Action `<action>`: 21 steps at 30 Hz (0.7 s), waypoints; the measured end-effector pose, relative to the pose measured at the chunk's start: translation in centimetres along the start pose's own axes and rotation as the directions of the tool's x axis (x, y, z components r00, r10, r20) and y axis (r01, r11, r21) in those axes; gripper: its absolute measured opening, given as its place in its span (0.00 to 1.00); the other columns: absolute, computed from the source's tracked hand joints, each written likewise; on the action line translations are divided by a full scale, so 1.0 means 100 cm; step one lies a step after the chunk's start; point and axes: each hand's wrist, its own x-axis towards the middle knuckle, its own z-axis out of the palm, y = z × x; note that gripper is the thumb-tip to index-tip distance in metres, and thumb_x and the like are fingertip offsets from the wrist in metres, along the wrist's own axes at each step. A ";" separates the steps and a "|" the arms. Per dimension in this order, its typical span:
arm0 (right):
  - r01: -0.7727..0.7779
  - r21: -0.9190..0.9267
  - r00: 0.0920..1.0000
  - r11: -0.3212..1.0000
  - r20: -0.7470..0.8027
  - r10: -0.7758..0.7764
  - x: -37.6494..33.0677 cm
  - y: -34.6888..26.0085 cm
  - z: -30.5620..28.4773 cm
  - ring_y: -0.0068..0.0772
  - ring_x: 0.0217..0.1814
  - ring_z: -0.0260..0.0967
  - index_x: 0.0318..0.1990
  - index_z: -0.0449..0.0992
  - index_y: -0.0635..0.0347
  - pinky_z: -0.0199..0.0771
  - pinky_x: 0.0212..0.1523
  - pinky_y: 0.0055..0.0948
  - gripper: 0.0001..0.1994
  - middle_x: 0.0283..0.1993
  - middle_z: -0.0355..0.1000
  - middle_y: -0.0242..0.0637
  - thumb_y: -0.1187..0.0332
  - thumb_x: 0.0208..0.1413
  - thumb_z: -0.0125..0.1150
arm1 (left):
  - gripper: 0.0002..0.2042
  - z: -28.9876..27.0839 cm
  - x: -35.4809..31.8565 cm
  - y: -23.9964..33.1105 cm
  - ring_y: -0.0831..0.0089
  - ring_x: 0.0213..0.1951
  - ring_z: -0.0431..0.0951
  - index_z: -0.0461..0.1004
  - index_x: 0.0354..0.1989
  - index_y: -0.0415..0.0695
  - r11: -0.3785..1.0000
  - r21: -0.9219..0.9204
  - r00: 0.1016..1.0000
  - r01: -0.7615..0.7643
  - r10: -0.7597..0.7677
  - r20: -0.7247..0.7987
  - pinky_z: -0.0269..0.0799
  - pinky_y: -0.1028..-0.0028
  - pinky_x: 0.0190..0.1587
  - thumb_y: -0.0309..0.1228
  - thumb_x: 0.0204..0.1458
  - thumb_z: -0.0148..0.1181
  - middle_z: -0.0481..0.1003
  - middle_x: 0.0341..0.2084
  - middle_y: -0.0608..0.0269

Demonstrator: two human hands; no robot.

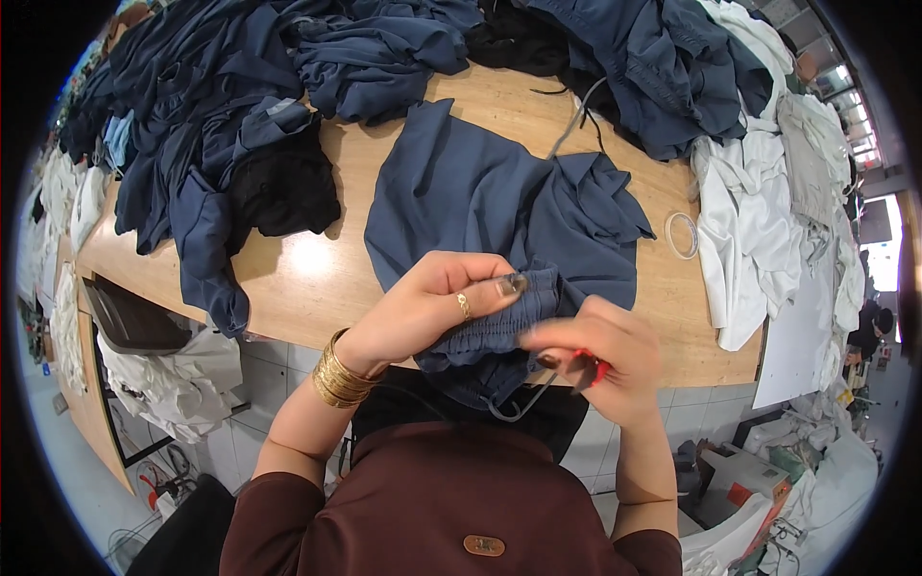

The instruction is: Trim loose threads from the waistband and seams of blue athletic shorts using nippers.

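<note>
A slate-blue garment (461, 192), likely trousers or shorts, lies spread on the table in front of me. Its gathered elastic waistband (495, 331) is raised at the near edge. My left hand (432, 302) is closed on that waistband, thumb on top. Close by on the right, my right hand (615, 360) is closed around red-handled thread snips (597, 369), partly hidden by the fingers. The right fingertips are slightly blurred and near the band; whether they touch it I cannot tell. A grey drawstring (519, 415) loops below the waistband, under the right hand.
Heaped dark blue garments (192, 106) cover the left and far side of the wooden table (307, 298). More blue clothing (663, 77) and white cloth (744, 230) lie at the right. A tape roll (682, 235) sits beside the white cloth. White fabric (173, 379) hangs below left.
</note>
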 end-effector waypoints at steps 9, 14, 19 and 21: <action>-0.342 0.320 0.937 0.884 0.041 0.348 0.010 0.012 -0.015 0.08 0.21 0.51 0.45 0.74 0.60 0.51 0.23 0.09 0.20 0.46 0.64 0.28 0.75 0.40 0.67 | 0.14 -0.001 -0.004 -0.002 0.90 0.34 0.66 0.71 0.39 0.33 0.999 0.048 0.997 -0.008 0.011 -0.070 0.65 0.86 0.38 0.33 0.60 0.45 0.72 0.31 0.74; -0.438 0.555 0.884 0.708 0.122 0.451 -0.001 0.026 -0.017 0.11 0.27 0.62 0.31 0.73 0.67 0.60 0.28 0.11 0.04 0.25 0.69 0.26 0.80 0.46 0.61 | 0.07 0.004 -0.007 0.018 0.88 0.29 0.69 0.72 0.32 0.35 0.983 0.182 0.999 -0.002 0.008 -0.031 0.65 0.87 0.33 0.22 0.45 0.62 0.73 0.26 0.71; -0.432 0.569 0.885 0.699 0.117 0.451 0.001 0.011 -0.020 0.09 0.27 0.60 0.31 0.72 0.67 0.57 0.26 0.10 0.03 0.25 0.68 0.25 0.77 0.49 0.60 | 0.08 0.001 -0.012 0.018 0.88 0.29 0.69 0.72 0.32 0.35 0.983 0.183 0.999 0.007 0.001 -0.042 0.66 0.86 0.34 0.22 0.44 0.64 0.73 0.26 0.70; -0.441 0.556 0.880 0.704 0.113 0.462 0.001 0.009 -0.020 0.09 0.27 0.60 0.31 0.72 0.67 0.57 0.26 0.10 0.03 0.25 0.68 0.25 0.77 0.50 0.60 | 0.08 0.002 -0.013 0.018 0.88 0.29 0.70 0.72 0.32 0.35 0.985 0.174 0.999 0.005 0.003 -0.048 0.66 0.86 0.34 0.22 0.44 0.64 0.73 0.26 0.70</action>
